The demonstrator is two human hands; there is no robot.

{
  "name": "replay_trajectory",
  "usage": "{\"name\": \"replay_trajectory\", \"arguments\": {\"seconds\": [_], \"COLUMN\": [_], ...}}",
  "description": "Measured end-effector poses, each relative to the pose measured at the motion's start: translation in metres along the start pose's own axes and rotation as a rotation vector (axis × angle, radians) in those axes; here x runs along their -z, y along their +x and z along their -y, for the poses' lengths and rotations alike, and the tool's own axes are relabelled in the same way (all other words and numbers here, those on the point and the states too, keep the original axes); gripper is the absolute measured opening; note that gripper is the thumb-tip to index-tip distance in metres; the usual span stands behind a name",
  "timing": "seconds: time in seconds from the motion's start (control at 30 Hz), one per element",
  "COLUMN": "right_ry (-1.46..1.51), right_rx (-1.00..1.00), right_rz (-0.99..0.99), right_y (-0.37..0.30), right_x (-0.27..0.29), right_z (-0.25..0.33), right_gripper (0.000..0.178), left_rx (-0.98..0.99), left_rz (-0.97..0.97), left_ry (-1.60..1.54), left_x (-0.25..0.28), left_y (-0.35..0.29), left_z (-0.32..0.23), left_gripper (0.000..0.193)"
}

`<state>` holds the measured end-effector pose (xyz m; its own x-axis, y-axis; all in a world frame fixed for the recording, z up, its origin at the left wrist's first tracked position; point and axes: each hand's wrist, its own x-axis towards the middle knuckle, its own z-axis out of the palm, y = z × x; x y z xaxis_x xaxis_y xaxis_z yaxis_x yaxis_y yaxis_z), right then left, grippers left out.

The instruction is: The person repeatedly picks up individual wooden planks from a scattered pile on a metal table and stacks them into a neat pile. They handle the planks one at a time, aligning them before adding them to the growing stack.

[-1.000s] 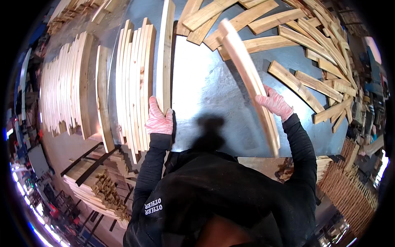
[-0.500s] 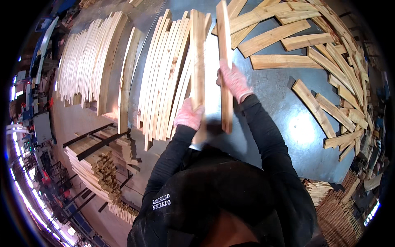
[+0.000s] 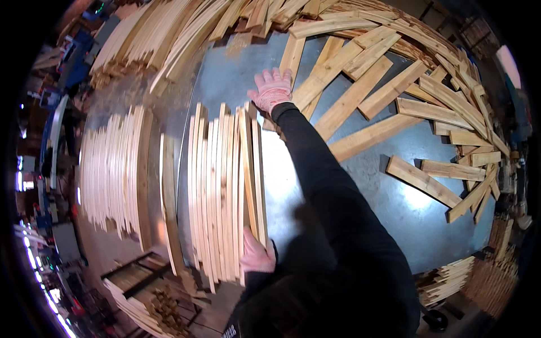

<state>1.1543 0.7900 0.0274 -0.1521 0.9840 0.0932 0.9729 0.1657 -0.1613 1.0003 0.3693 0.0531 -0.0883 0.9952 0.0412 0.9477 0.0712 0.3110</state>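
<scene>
My right hand [image 3: 272, 90], in a pinkish glove, is stretched far forward with fingers spread. It holds nothing and is beside the tips of loose boards near the far end of a row of wooden boards [image 3: 217, 186]. These narrow boards stand on edge, side by side, and their ends are uneven. At the near right end of that row my left hand [image 3: 257, 256], gloved too, is closed around the end of a wooden board [image 3: 248, 174] that leans slightly askew. Some of the left fingers are hidden.
Loose boards [image 3: 360, 96] lie fanned and overlapping across the grey metal table [image 3: 360, 180] to the right. Left of my row are a single board [image 3: 168, 197] and another edge-standing row [image 3: 115, 174]. Further stacks [image 3: 141, 34] lie at the far left. A board pile [image 3: 152, 304] is below the table's near edge.
The boards that both hands held upright now stand at the row's right side. My right hand has let go and reached forward with spread fingers; my left moved nearer. The view has shifted forward.
</scene>
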Motion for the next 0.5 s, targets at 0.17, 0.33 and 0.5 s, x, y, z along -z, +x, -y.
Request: {"name": "replay_trajectory", "arguments": {"seconds": [0.17,0.33,0.5], "right_ry": [0.022,0.068,0.098], "right_rx": [-0.490,-0.697,-0.751], "right_rz": [-0.094,-0.121,0.237], "right_y": [-0.034,-0.189,-0.321], "right_x": [-0.010,0.013,0.081], "right_z": [-0.025,-0.094,-0.109], "right_gripper": [0.088,0.099,0.108], "left_rx": [0.216,0.101,-0.157], "left_rz": [0.144,0.091,-0.008], "left_ry": [-0.206,-0.127,0.083], "left_x": [-0.010,-0.001,0.026], "left_y": [-0.010,-0.008,0.004], "left_z": [0.013,0.003,-0.001], "left_gripper": [0.083,0.079,0.067]}}
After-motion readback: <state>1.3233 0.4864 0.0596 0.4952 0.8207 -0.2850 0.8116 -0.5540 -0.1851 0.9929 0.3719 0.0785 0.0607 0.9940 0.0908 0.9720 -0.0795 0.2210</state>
